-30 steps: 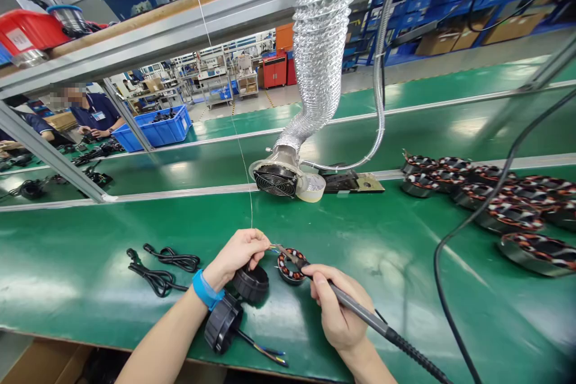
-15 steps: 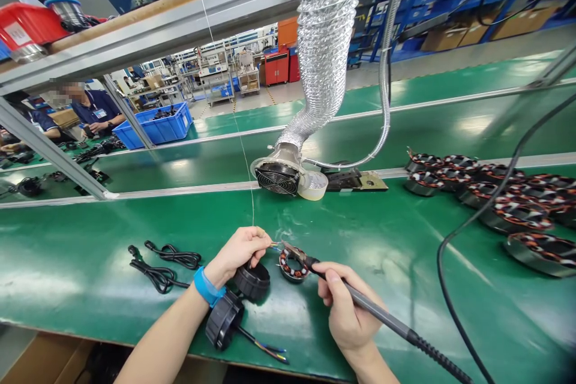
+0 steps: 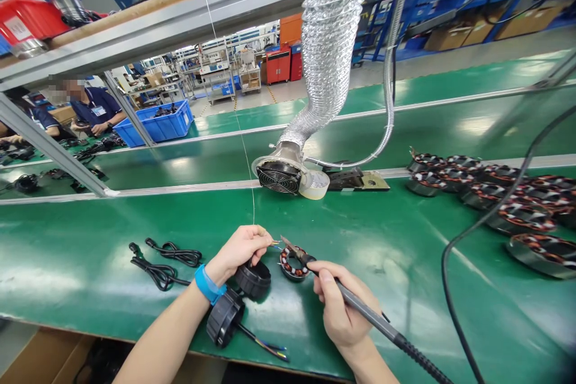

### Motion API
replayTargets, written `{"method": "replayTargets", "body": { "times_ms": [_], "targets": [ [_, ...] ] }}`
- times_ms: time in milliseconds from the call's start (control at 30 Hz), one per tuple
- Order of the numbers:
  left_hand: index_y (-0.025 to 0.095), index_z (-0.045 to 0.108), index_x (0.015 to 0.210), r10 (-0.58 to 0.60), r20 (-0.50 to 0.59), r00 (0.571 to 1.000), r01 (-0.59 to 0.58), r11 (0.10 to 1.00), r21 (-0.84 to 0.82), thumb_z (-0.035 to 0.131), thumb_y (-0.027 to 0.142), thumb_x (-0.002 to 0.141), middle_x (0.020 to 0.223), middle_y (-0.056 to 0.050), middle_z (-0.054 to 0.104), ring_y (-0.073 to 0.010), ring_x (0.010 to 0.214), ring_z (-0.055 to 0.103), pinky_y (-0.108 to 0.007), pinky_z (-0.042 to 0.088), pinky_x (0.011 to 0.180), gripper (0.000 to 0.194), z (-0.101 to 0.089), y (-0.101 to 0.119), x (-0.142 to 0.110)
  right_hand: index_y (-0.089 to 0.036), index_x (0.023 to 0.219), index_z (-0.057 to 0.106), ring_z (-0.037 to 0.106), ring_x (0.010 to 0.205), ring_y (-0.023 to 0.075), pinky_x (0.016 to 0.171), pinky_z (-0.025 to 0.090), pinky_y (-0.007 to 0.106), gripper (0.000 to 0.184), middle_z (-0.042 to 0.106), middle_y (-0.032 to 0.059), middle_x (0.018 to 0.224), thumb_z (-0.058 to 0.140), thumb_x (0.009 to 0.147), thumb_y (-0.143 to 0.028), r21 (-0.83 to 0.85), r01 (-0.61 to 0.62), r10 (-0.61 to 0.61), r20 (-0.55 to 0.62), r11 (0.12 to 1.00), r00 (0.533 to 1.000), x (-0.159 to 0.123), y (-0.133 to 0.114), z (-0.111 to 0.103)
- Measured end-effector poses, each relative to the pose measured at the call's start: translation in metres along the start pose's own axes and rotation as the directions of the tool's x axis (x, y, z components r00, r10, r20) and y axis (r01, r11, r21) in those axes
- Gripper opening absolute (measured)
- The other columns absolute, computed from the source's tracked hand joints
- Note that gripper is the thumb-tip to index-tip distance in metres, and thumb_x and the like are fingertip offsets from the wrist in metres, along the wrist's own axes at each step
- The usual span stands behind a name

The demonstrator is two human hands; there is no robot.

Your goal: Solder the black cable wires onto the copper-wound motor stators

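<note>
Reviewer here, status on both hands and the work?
Left hand: pinching thin wires. Right hand: gripping soldering iron, tip near wires. Coil ring on bench, partly behind iron.

1. Here's the silver duct (image 3: 330, 36), cut off up top!
2. Left hand (image 3: 243, 249) covers part of the thin wires (image 3: 275, 243), tips too tiny to read.
3. Soldering iron (image 3: 364, 310): grip hidden by the right hand (image 3: 344, 306), cord cropped below.

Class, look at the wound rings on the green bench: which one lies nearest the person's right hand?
The lone ring between the left hand and the right hand; the other rings are clustered farther right.
</note>
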State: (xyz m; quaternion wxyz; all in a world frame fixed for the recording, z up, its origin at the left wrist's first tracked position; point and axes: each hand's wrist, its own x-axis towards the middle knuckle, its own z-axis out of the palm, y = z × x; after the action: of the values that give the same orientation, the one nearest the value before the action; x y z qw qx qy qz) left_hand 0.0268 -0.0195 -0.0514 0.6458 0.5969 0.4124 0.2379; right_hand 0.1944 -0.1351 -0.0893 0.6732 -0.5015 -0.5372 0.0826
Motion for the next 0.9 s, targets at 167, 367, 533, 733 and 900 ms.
{"method": "replayTargets", "body": {
  "times_ms": [167,367,533,733,900],
  "targets": [
    [0.015,0.056,0.075,-0.013,-0.007,1.0,0.013,1.0,0.01,0.066,0.042,0.075,0.048,0.007,0.047,-0.0048,0.035,0.037,-0.019,0.024,0.038,0.029,0.001,0.002,-0.002,-0.021,0.103,0.067,0.063,0.06,0.0128,0.062,0.054,0.026,0.017,0.065,0.0008,0.075,0.052,0.095,-0.018,-0.032,0.022,-0.021,0.037,0.999,0.999,0.011,-0.003,0.013],
    [0.014,0.057,0.076,0.008,0.039,0.999,-0.01,0.998,0.061,0.067,0.045,0.076,0.048,0.007,0.048,-0.0056,0.036,0.041,-0.019,0.028,0.04,0.032,0.001,0.01,-0.008,-0.024,0.125,0.057,0.066,0.089,0.0169,0.079,0.056,0.03,0.031,0.061,0.0078,0.105,0.052,0.095,-0.018,-0.061,0.083,-0.069,0.199,0.995,0.978,0.025,0.0,0.031],
    [0.015,0.058,0.077,0.028,0.049,0.998,-0.034,0.992,0.119,0.066,0.051,0.077,0.05,0.007,0.048,-0.0061,0.038,0.042,-0.019,0.03,0.042,0.038,0.001,0.016,-0.013,-0.027,0.133,0.051,0.065,0.091,0.0155,0.084,0.056,0.03,0.04,0.057,0.0077,0.109,0.047,0.096,-0.014,-0.074,0.122,-0.098,0.271,0.99,0.958,0.025,0.002,0.039],
    [0.015,0.056,0.077,0.025,0.096,0.995,-0.041,0.985,0.17,0.063,0.053,0.081,0.051,0.006,0.048,-0.0064,0.04,0.043,-0.02,0.03,0.044,0.039,-0.002,0.013,-0.013,-0.026,0.127,0.055,0.065,0.086,0.0144,0.081,0.056,0.028,0.034,0.056,0.0062,0.106,0.048,0.096,-0.013,-0.12,0.155,-0.123,0.237,0.981,0.964,0.021,0.001,0.04],
    [0.015,0.057,0.078,0.014,0.107,0.994,-0.038,0.973,0.228,0.059,0.053,0.083,0.047,0.006,0.046,-0.0069,0.04,0.039,-0.021,0.026,0.044,0.038,-0.005,0.011,-0.012,-0.024,0.127,0.055,0.064,0.089,0.0157,0.082,0.055,0.029,0.034,0.056,0.0067,0.104,0.049,0.095,-0.013,-0.124,0.172,-0.141,0.228,0.977,0.963,0.017,0.003,0.037]
  ]
}}
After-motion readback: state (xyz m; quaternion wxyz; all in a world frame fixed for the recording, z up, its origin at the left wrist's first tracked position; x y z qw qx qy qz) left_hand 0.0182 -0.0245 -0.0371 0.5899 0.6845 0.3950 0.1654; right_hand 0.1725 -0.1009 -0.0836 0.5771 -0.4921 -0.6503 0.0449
